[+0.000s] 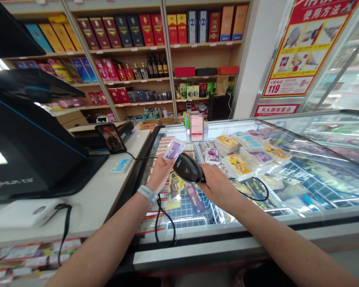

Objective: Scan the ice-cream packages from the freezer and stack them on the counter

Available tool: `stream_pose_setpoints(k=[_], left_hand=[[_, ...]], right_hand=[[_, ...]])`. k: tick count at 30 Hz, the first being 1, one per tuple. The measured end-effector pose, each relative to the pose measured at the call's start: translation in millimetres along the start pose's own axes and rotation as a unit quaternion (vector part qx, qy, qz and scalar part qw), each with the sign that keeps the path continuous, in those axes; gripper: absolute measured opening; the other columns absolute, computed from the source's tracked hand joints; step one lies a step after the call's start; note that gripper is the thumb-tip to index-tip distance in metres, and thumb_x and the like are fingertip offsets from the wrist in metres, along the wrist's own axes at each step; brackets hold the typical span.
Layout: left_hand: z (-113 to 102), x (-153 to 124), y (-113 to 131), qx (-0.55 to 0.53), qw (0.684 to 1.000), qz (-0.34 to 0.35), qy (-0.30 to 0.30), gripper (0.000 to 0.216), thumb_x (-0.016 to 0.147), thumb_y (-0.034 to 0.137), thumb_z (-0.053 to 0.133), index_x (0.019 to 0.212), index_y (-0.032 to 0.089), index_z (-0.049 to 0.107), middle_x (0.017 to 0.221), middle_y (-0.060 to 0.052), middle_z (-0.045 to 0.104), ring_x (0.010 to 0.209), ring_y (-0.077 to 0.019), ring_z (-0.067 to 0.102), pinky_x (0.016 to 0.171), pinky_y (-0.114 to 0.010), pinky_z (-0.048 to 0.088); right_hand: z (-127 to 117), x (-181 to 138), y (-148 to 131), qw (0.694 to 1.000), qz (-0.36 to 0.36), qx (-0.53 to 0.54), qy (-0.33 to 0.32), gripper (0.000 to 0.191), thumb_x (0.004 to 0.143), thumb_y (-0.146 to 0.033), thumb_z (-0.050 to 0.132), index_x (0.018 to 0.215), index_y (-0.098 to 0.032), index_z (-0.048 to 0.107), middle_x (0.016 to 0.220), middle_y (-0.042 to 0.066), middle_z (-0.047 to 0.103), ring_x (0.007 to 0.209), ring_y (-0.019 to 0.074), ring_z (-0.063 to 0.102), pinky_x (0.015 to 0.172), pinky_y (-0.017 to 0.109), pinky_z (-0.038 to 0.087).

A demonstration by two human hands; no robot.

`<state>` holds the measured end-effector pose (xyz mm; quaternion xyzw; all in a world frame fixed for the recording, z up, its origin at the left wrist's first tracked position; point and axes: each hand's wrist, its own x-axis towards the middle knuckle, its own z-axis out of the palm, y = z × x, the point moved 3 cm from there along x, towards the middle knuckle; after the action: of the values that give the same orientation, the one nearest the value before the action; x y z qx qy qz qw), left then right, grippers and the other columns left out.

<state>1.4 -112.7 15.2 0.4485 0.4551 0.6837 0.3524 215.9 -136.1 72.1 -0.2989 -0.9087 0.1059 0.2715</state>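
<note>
My left hand (162, 172), with a pale watch on its wrist, grips a small clear plastic tub with a purple label (174, 150). In my right hand (217, 184) is a black barcode scanner (188, 168), its head close beside the tub. Where the two overlap, I cannot tell whether they touch. Both are held above the glass top of a chest freezer (179, 236). To the right, several similar tubs with yellow labels (238, 164) and a stack with blue labels (249, 141) lie on the glass. A single purple-labelled tub (212, 155) sits nearer my right hand.
A blue-labelled tub (121, 165) and a propped phone (110, 137) are on the counter (107, 189) at left, beside a black checkout terminal (26, 131) and a white box (26, 213). The scanner's black cable (174, 227) loops over the freezer edge. Shelves of boxed bottles (137, 30) stand behind.
</note>
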Motion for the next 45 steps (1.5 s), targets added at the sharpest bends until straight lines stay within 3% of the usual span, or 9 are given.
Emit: stream_pose_setpoints(k=[8,14,20,26,28,30,34,39,45], left_hand=[[-10,3,6,0.016,0.999,-0.032,0.04,0.045,0.067,0.038,0.078,0.1,0.019,0.056,0.096,-0.004,0.069,0.085,-0.0164,0.067,0.077,-0.032,0.055],[-40,14,24,0.079,0.99,-0.029,0.111,0.035,0.071,0.033,0.072,0.095,0.015,0.056,0.096,-0.008,0.069,0.084,-0.0167,0.068,0.077,-0.032,0.057],[-78,27,51,0.229,0.96,-0.023,0.16,0.023,0.072,0.028,0.067,0.088,0.015,0.056,0.084,-0.006,0.068,0.076,-0.0179,0.067,0.07,-0.033,0.056],[-133,8,98,0.454,0.864,0.036,0.215,0.018,0.071,0.025,0.066,0.087,0.017,0.063,0.08,-0.004,0.065,0.087,-0.0238,0.061,0.085,-0.036,0.047],[-150,-2,104,0.618,0.762,0.058,0.186,0.023,0.08,0.03,0.058,0.098,0.018,0.065,0.088,-0.006,0.069,0.085,-0.0243,0.063,0.081,-0.035,0.046],[-164,-12,103,0.712,0.679,0.081,0.158,0.029,0.086,0.031,0.049,0.106,0.018,0.065,0.099,-0.008,0.07,0.091,-0.0248,0.064,0.08,-0.033,0.047],[-180,-25,90,0.795,0.589,0.097,0.109,0.033,0.09,0.025,0.04,0.112,0.017,0.064,0.113,-0.01,0.067,0.101,-0.0258,0.063,0.083,-0.032,0.047],[-179,-30,80,0.834,0.546,0.058,0.053,0.036,0.09,0.021,0.037,0.115,0.015,0.063,0.111,-0.013,0.067,0.096,-0.028,0.064,0.078,-0.035,0.048],[-176,-24,83,0.818,0.574,0.038,0.004,0.038,0.089,0.023,0.039,0.117,0.012,0.063,0.113,-0.016,0.066,0.094,-0.0291,0.066,0.081,-0.037,0.05]], right_hand=[[0,0,4,1.0,-0.001,0.007,0.027,0.035,0.083,-0.009,0.055,0.117,-0.013,0.05,0.113,0.013,0.063,0.103,0.0279,0.058,0.091,0.042,0.045],[-1,1,6,1.0,0.012,-0.009,0.022,0.032,0.083,-0.01,0.054,0.114,-0.014,0.051,0.108,0.013,0.064,0.098,0.0271,0.059,0.088,0.042,0.046],[-2,0,4,1.0,0.003,-0.008,0.021,0.032,0.083,-0.009,0.054,0.115,-0.012,0.053,0.109,0.013,0.064,0.1,0.0275,0.059,0.089,0.041,0.045],[-5,0,2,1.0,0.013,-0.001,0.017,0.032,0.084,-0.01,0.054,0.115,-0.012,0.053,0.109,0.013,0.064,0.1,0.027,0.059,0.089,0.04,0.046],[-7,0,2,1.0,0.012,0.0,0.02,0.032,0.084,-0.01,0.053,0.116,-0.012,0.053,0.108,0.014,0.064,0.1,0.0267,0.059,0.089,0.04,0.046],[-7,0,1,1.0,0.009,-0.001,0.02,0.033,0.084,-0.01,0.053,0.117,-0.012,0.052,0.108,0.013,0.064,0.1,0.0261,0.059,0.089,0.039,0.046],[-6,-1,1,1.0,0.006,-0.008,0.019,0.033,0.085,-0.012,0.053,0.118,-0.011,0.052,0.108,0.014,0.064,0.099,0.0263,0.059,0.088,0.039,0.047],[-4,-1,3,1.0,0.011,0.005,0.014,0.035,0.084,-0.011,0.054,0.119,-0.012,0.051,0.109,0.013,0.064,0.101,0.0261,0.06,0.089,0.039,0.047],[-3,-1,5,1.0,0.005,0.011,0.014,0.036,0.083,-0.011,0.054,0.119,-0.014,0.051,0.11,0.013,0.063,0.105,0.0255,0.059,0.092,0.039,0.046]])
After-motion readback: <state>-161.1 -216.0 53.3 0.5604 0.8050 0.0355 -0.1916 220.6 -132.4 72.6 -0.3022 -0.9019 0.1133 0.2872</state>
